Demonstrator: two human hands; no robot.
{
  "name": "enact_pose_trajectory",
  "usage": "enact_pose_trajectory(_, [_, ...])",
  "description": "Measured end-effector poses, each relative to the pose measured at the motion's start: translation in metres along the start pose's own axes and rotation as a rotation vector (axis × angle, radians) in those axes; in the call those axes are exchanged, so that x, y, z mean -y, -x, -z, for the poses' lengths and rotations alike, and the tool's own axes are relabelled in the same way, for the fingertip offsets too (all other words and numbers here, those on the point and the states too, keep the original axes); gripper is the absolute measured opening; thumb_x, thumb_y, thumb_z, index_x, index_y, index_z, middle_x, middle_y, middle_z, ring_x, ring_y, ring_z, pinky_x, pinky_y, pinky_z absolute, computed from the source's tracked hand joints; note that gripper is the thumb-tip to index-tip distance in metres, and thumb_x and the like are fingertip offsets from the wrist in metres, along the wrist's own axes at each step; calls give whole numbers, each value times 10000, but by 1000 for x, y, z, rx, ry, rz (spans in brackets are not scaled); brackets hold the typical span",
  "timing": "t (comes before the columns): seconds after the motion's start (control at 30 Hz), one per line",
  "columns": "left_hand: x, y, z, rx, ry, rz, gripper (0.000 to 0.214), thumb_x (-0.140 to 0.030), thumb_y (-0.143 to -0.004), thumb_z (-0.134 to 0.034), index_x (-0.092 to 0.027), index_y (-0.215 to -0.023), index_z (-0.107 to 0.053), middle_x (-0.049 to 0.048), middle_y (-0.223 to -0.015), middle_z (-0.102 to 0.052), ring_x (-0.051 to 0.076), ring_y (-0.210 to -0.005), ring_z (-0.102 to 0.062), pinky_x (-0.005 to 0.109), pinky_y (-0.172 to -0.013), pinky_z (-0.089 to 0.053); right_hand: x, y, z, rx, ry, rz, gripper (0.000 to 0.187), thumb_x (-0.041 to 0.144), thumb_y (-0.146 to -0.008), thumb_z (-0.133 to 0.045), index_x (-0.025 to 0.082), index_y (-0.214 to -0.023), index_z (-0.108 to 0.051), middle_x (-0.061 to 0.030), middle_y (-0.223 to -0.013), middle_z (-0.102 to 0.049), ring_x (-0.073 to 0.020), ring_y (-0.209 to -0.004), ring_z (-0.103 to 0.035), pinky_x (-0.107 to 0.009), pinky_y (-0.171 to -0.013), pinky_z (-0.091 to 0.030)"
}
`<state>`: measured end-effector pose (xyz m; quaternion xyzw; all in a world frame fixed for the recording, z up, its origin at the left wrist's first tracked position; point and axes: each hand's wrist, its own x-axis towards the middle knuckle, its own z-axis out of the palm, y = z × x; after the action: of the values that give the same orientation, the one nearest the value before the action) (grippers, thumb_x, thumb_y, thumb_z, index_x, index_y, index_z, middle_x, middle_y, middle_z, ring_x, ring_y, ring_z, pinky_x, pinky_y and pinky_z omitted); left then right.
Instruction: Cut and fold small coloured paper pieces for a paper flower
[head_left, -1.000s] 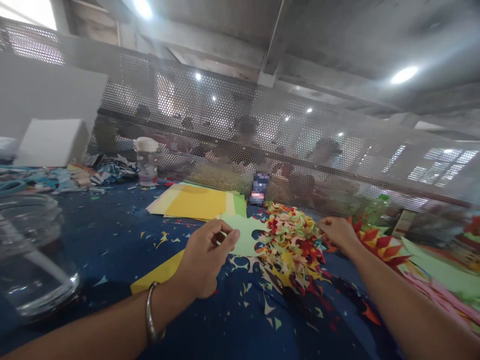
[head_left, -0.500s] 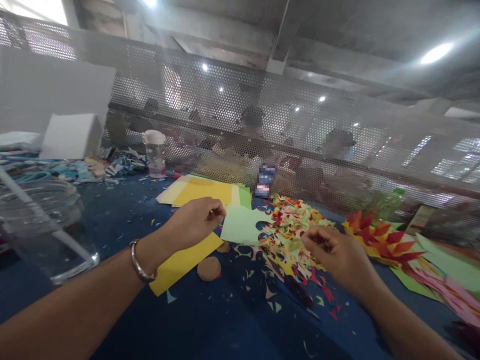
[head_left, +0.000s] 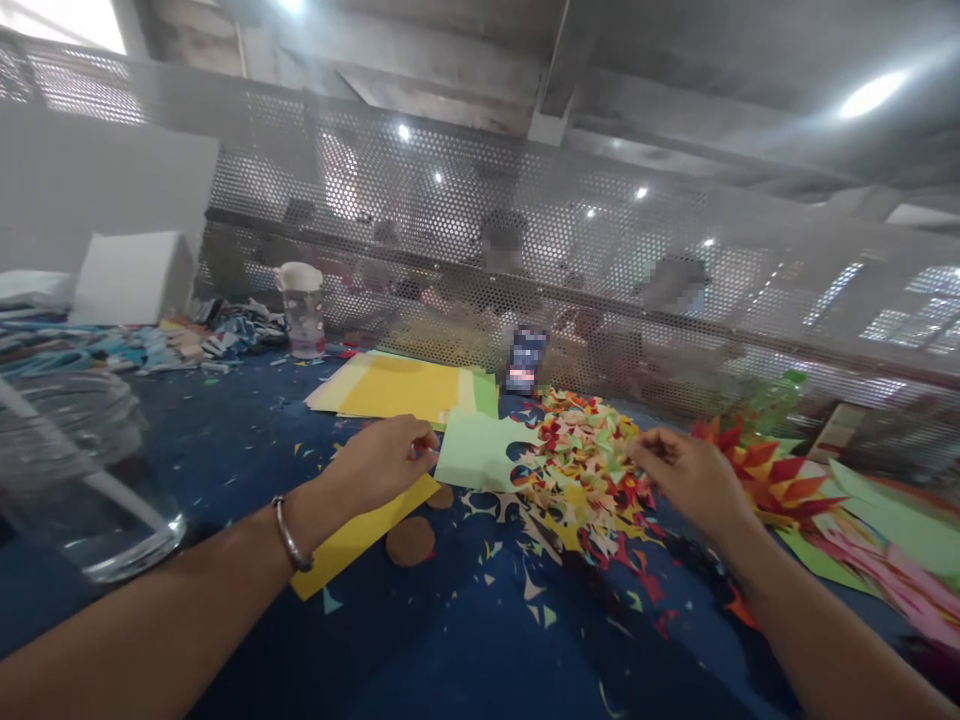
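The left hand (head_left: 386,464), wearing a silver metal bangle (head_left: 289,534), is bending its fingers in close to the thumb, just beside a pale green paper sheet (head_left: 476,452); I can't tell whether they're gripping anything. That sheet is lying mid-way across the dark blue worktop (head_left: 480,665), its notched right edge meeting a heap of multicoloured paper scraps (head_left: 589,465). At the heap's right side, the right hand (head_left: 694,480) is bringing thumb and fingertips nearly together, anything between them too small to make out. Toward the worktop's far edge, a stack of yellow and green paper sheets (head_left: 405,388) is lying flat.
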<state>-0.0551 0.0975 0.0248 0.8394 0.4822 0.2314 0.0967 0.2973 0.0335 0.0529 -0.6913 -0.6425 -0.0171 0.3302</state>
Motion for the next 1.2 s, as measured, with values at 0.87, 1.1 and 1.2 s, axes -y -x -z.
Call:
enact_pose_trajectory(0.87, [-6,2,1,-66,123,-20,199,-300,-804,-466,-224,-825,-648,31,-793,-692,181,-691,-605,254,-563,-367,-44,-81,14,-48,74,-195,93,185,-735,-565,176,-788,-641,-17,-614,-671,-152,-501,-637,-237,-483,-455])
enact_pose_trajectory(1.1, [-5,1,1,-90,139,-25,202,-289,-802,-464,-215,-841,-647,41,-807,-693,179,-694,-603,262,-585,-383,-42,-83,5,3,-25,-303,155,266,-894,-550,129,-888,-622,-3,-735,-641,-98,-566,-598,-240,-532,-506])
enact_pose_trajectory(1.2, [-4,0,4,-109,123,-24,192,-282,-800,-463,-217,-819,-642,35,-795,-686,175,-682,-593,260,-576,-379,-46,-86,-1,13,-72,-326,198,299,-914,-532,128,-986,-602,-27,-881,-639,-115,-672,-616,-270,-590,-526])
